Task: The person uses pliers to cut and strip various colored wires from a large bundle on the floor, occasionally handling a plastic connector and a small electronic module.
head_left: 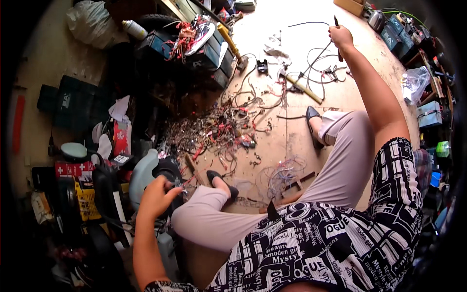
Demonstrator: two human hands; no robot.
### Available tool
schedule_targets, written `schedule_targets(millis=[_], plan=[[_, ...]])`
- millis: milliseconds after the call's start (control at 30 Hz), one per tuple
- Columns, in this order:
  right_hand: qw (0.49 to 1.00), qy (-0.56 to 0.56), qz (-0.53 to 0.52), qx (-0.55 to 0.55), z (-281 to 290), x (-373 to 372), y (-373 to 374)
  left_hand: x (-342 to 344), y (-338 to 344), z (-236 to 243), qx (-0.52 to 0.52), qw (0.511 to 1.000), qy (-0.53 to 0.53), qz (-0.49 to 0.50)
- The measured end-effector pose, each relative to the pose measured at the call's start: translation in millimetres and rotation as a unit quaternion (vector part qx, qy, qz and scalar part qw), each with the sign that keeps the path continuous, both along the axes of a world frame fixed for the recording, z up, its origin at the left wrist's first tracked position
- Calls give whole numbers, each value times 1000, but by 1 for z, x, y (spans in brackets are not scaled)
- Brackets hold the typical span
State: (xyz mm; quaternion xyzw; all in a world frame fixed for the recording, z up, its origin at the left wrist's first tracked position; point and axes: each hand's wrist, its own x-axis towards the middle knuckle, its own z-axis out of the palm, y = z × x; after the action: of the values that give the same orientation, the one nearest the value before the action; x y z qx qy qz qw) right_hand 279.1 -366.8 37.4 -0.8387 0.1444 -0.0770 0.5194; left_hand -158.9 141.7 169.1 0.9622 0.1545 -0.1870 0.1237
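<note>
My right hand (342, 38) is raised at the upper right, closed on a slim dark tool (339, 54); a black cable (320, 53) runs just beside it. My left hand (160, 193) is at the lower left, its fingers curled round a small metallic piece (179, 189) with thin red wire, partly hidden and too small to name. Beside that hand are a pale blue-grey plastic panel (138, 185) and a black part (168, 168). A pile of wire offcuts and small debris (221, 131) lies on the floor ahead of me.
Yellow-handled hammers (304, 90) (228, 39) are in front. Stacked dark boxes (209, 68), a white bag (87, 22) and assorted parts (80, 194) crowd the left. Boxes and a clear bag (414, 85) line the right. My bent legs and shoes frame loose wires (287, 173) on the floor.
</note>
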Motion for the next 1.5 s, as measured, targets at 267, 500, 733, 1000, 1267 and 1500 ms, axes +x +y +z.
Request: schedule_targets(millis=[267, 500, 733, 1000, 1267, 1500], plan=[[997, 36, 60, -41, -59, -27, 42, 71, -67, -10, -24, 992, -112, -58], [925, 88, 286, -233, -65, -82, 100, 127, -119, -16, -113, 942, -299, -105], [761, 125, 600, 213, -20, -187, 186, 149, -149, -9, -183, 921, -324, -115], [738, 105, 634, 206, 19, -199, 200, 151, -125, -19, -383, 824, -417, -25], [785, 140, 516, 313, 52, -196, 204, 128, -69, -128, -368, 641, -477, 475], [779, 162, 464, 389, 74, -198, 194, 87, -97, -208, -449, 610, -244, 606]])
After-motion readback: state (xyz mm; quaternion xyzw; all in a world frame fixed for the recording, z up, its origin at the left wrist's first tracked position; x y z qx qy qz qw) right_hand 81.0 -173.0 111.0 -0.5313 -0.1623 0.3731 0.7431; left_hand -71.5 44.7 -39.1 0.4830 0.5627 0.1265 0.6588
